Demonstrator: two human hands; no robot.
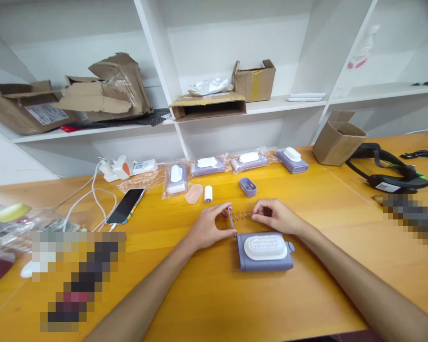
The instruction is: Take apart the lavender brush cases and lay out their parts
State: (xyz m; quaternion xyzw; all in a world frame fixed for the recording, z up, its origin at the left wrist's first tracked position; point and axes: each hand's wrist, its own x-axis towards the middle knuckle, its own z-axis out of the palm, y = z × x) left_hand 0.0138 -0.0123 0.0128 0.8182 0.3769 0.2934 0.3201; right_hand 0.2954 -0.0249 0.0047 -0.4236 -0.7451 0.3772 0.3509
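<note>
My left hand (210, 227) pinches a thin grey-purple plate (230, 217) upright between thumb and fingers. A coil spring (241, 216) stretches sideways from the plate to my right hand (276, 216), whose fingers are closed on its other end. Just in front of both hands, a grey-purple case (264, 263) lies on the table with a white oval bristle brush (266, 247) on top and a small tab at its right end. Behind my hands are a small grey-purple cup (248, 187), a white cylinder (208, 194) and a translucent peach cap (194, 194).
Several similar cases (209, 166) line the back of the table (207, 304), some in clear plastic. A phone (126, 205), cables and a power strip (128, 168) are at the left. A cardboard box (338, 140) and black headset (392, 171) stand at the right, below shelves.
</note>
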